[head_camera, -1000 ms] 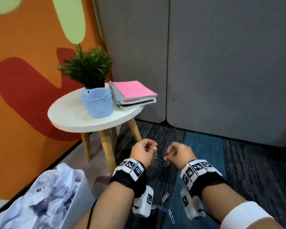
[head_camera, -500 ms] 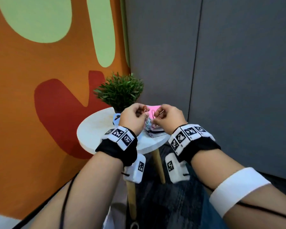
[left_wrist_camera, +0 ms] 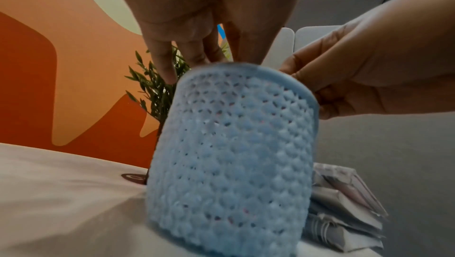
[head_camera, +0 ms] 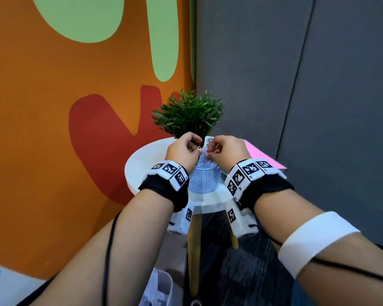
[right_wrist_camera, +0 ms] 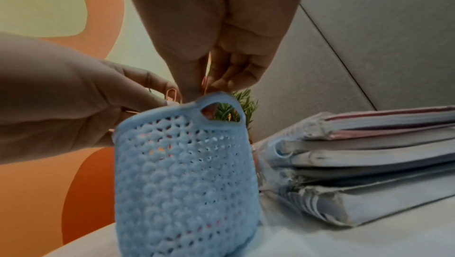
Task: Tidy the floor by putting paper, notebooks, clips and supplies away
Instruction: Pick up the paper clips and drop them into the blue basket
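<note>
With notebooks [right_wrist_camera: 369,156] already stacked on the round table [head_camera: 146,164], we hold our left hand [head_camera: 181,149] and right hand [head_camera: 226,151] over the blue basket [head_camera: 205,180], each pinching paper clips [right_wrist_camera: 172,93] not yet dropped in.

The blue mesh basket [head_camera: 202,181] is partly hidden behind both wrists; its inside is unseen, and the stacked notebooks [right_wrist_camera: 369,164] run off the right edge.
</note>
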A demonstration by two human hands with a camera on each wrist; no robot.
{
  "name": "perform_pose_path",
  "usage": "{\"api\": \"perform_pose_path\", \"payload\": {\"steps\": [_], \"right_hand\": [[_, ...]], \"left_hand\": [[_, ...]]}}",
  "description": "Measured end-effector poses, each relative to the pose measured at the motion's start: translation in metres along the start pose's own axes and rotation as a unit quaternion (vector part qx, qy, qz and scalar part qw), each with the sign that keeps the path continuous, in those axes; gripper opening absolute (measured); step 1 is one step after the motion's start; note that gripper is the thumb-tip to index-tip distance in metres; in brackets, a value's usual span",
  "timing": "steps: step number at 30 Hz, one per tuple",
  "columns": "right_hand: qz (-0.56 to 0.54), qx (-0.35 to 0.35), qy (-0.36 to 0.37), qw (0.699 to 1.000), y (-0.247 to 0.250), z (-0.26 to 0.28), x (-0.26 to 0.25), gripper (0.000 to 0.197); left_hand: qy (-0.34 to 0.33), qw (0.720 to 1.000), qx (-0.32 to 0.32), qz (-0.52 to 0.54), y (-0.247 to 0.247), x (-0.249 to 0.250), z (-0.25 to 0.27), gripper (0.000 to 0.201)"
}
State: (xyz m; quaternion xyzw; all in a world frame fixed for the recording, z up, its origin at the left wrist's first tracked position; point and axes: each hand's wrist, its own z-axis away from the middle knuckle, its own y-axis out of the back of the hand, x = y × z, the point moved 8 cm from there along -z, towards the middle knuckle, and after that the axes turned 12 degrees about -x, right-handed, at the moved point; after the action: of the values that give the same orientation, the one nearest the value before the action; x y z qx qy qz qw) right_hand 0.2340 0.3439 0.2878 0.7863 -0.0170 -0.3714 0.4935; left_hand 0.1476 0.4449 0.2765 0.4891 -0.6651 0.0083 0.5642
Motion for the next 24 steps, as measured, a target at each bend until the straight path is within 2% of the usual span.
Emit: {"api": "perform_pose_path", "payload": {"steps": [2, 11, 16, 24], "right_hand": [[0.03, -0.015, -0.003, 0.999, -0.002, 0.001, 0.001, 0.003], [0.024, -0.029, 0.021, 0.999, -0.006, 0.005, 0.0, 0.022], [0.017, 0.011, 0.031, 0.999, 0.0, 0.008, 0.001, 0.016], [0.022, 0.014, 0.038, 0.999, 0.002, 0.025, 0.007, 0.015]], "left_hand": [[0.008, 1.0, -0.009, -0.001, -0.004, -0.005, 0.001, 0.019], [0.023, 0.996, -0.017, -0.083, -0.009, -0.007, 0.005, 0.02], [0.02, 0.995, -0.006, -0.101, -0.002, -0.001, 0.006, 0.018], [0.011, 0.997, 0.014, -0.073, -0.002, 0.015, 0.019, 0.02]]}}
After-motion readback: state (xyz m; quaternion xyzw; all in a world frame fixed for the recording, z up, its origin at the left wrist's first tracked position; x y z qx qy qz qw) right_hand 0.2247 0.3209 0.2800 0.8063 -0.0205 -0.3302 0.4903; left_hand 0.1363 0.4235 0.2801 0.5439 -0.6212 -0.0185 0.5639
